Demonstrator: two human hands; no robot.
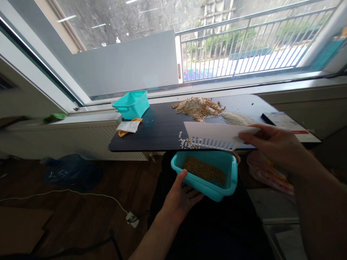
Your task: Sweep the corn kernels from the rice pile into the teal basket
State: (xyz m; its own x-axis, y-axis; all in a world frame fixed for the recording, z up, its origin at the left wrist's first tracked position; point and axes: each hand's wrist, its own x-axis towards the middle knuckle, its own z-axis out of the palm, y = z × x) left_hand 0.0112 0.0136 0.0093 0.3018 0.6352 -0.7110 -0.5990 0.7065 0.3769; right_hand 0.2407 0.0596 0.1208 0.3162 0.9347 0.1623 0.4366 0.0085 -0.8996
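Observation:
My left hand grips the near side of a turquoise plastic basin, thumb over the rim and fingers underneath. Soybeans cover part of its bottom. The basin is just below the table's front edge, over my lap. In my right hand is a white slotted scraper, pinched at its right end. Its slotted edge hangs above the table edge and the basin's far rim. Scattered white grains lie by the scraper's left end. Behind it rises a mixed heap of beans and white grains, with a pile of white rice beside it.
On the dark table, a second turquoise basin stands at the left, near a white and orange packet. A flat box lies at the right. Below are a large blue water bottle and a power strip.

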